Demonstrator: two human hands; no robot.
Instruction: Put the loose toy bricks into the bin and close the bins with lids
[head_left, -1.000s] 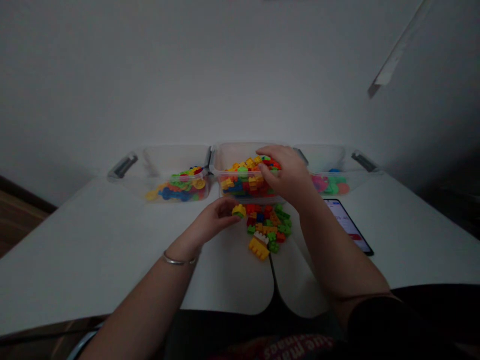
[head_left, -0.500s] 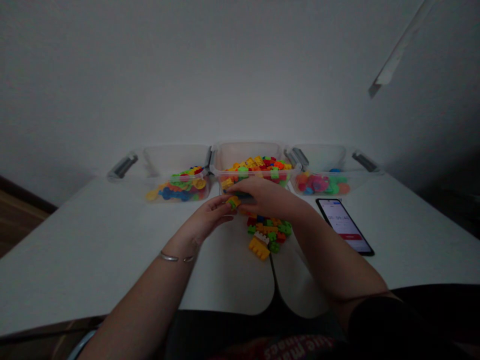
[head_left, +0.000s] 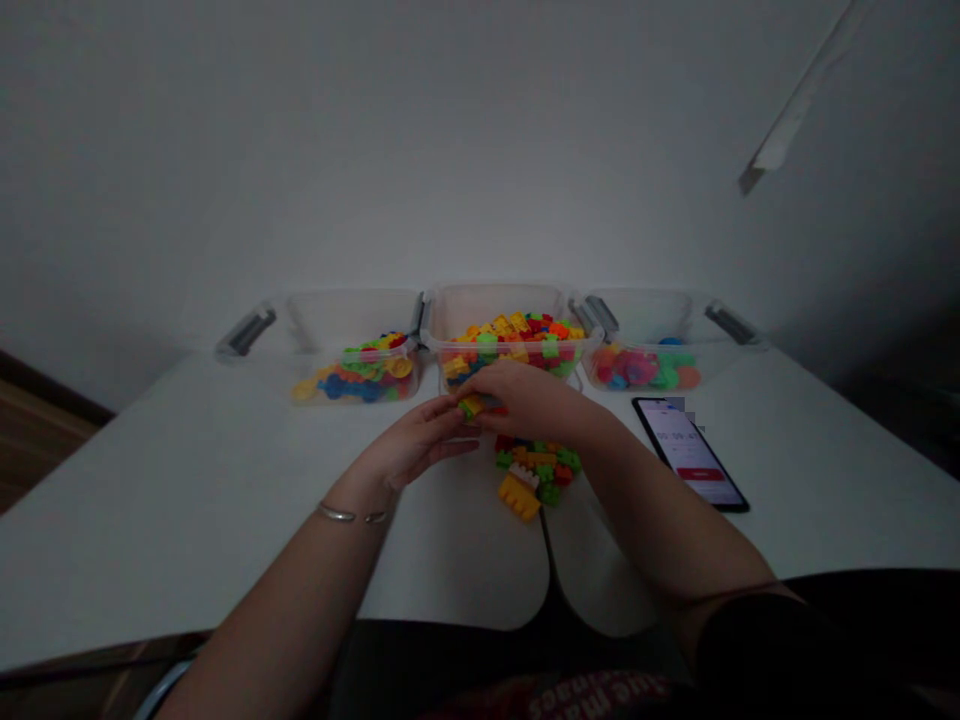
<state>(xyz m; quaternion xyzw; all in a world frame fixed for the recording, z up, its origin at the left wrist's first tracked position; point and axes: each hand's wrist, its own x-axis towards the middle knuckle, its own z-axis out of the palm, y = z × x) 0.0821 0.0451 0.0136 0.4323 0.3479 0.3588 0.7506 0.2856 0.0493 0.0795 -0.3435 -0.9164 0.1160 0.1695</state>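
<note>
Near edge of the white table (head_left: 225,490): a dark rounded notch breaks it near mid-length, and a thin seam runs from there up to the loose blocks. Your forearms reach in over this edge, a thin silver metal bracelet (head_left: 337,515) on the left wrist.

Beyond the notch, midway between the table's left and right edges, lies a loose pile of red, orange, green and yellow plastic bricks (head_left: 541,458). Nearest you in it: a larger yellow studded brick (head_left: 519,497), tilted, with a whitish toothed piece (head_left: 523,474) against its far side.

Right of the pile, toward the table's right edge, a black-framed phone (head_left: 691,455) lies face up; digits and a red bar show on its lit screen.

Your left hand (head_left: 424,438) pinches a small yellow-and-green plastic brick (head_left: 471,406) between thumb and forefinger, above the pile's left side; its lower fingers extend loosely. Your right hand (head_left: 525,402) arches over from the right, fingers bent, tips at the same brick; cannot tell how firmly they grip.

Toward the far edge, three clear plastic boxes (head_left: 510,348) stand side by side, each holding coloured pieces. Behind them, a pale wall (head_left: 480,150).
</note>
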